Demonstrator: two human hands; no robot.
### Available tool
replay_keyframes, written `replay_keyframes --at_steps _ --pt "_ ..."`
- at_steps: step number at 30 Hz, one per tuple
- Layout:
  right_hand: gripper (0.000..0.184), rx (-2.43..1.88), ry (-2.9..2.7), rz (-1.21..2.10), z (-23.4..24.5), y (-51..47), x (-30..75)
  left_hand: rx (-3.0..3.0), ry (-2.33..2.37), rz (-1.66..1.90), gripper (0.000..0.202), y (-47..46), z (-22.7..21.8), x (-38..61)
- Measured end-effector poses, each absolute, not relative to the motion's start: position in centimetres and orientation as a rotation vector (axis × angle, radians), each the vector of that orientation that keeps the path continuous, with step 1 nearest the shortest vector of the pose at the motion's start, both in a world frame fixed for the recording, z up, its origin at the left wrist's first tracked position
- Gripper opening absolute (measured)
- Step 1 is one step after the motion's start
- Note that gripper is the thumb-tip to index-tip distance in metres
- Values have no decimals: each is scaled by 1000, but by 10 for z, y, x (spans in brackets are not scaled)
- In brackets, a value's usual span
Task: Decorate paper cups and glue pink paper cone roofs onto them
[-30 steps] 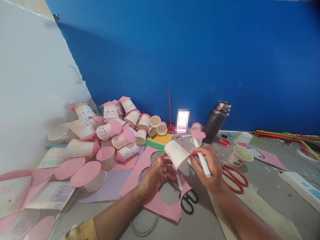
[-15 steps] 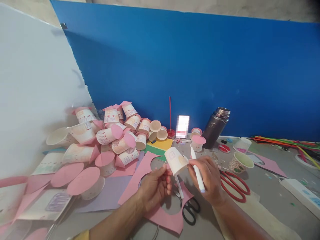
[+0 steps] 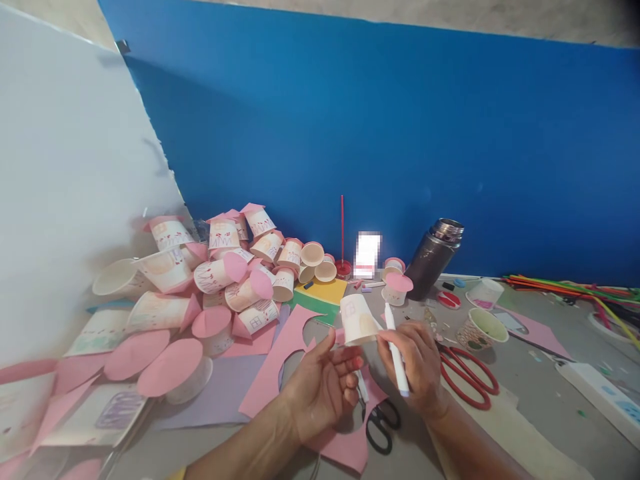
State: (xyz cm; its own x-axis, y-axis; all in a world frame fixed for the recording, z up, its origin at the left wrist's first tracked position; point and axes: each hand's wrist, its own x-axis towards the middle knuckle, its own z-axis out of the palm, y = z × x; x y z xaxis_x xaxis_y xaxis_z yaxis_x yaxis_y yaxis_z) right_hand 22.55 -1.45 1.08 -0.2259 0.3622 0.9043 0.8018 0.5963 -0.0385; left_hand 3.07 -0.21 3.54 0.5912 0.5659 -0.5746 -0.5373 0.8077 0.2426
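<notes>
A white paper cup with a faint purple window and a pale orange patch drawn on it is held tilted in mid-air. My right hand pinches the cup's rim with the fingertips and also grips a white marker, which points up. My left hand is palm up just below and left of the cup, thumb apart and fingers loosely curled. Nothing shows inside that palm. Under the hands lie a cut pink paper sheet and black-handled scissors, partly hidden.
Decorated paper cups with pink paper roofs are heaped at the left. A dark flask stands by the blue partition. To the right are red-handled scissors, a patterned cup, a power strip and colourful sticks.
The cup has shifted slightly right and turned more upright in my right hand. My left hand has moved a little right, its fingers spreading below the cup.
</notes>
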Motion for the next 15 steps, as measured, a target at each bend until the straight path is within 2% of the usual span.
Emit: replay_keyframes --at_steps 3,6,10,15 --pt "35 -909 -1864 -488 9 -19 221 -41 620 730 32 -4 46 36" --pt "34 -900 -1872 -371 14 -22 214 -55 618 870 27 0 49 39" --pt "39 -873 -1815 -171 27 -20 216 53 773 1102 17 8 45 40" --pt "42 -886 -1762 -162 38 -22 226 109 849 1090 7 8 32 44"
